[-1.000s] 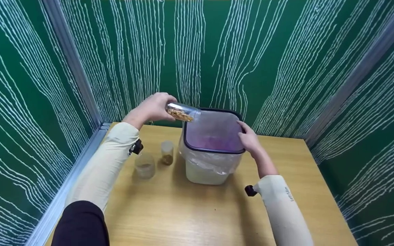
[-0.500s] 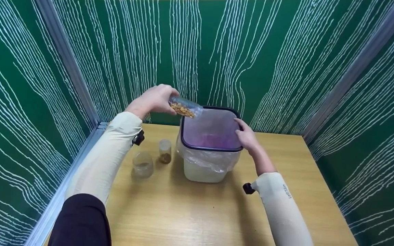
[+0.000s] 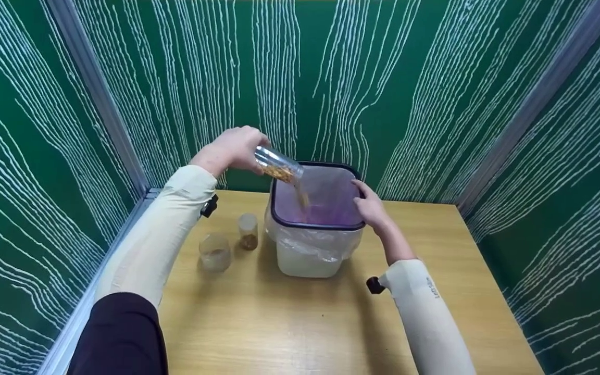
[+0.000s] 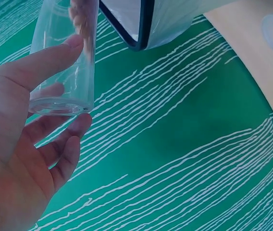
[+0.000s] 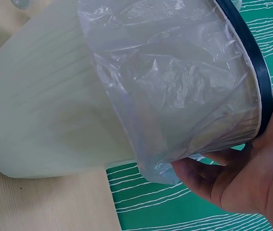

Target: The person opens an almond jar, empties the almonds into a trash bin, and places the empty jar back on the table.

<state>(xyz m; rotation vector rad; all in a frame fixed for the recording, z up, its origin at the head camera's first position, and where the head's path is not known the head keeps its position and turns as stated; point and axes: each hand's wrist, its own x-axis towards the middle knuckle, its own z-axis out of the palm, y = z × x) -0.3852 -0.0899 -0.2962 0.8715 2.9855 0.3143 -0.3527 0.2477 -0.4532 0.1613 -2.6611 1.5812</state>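
My left hand (image 3: 235, 150) holds a clear cylindrical jar (image 3: 282, 165) by its base end, tilted mouth-down over a trash bin. Golden-brown pieces (image 3: 302, 197) fall in a blurred stream from the jar into the bin, and more lie inside along its lower side. In the left wrist view, thumb and fingers curl round the jar's base (image 4: 62, 107). The pale bin (image 5: 40, 106) has a dark rim (image 3: 315, 226) and a clear plastic liner (image 5: 170, 82) folded over its outside. At the bin's right side, my right hand (image 3: 372, 208) grips the rim, fingers against the liner.
Left of the bin stand a slim clear jar (image 3: 248, 232) with brown contents at its bottom and a wider clear container (image 3: 215, 253). All stand on a wooden table (image 3: 300, 323). Green walls (image 3: 175, 94) with white wavy lines enclose its back and sides.
The jar in my left hand tilts more steeply, and its pieces now pour into the bin. My right hand keeps its grip on the rim. The head view has shifted slightly.
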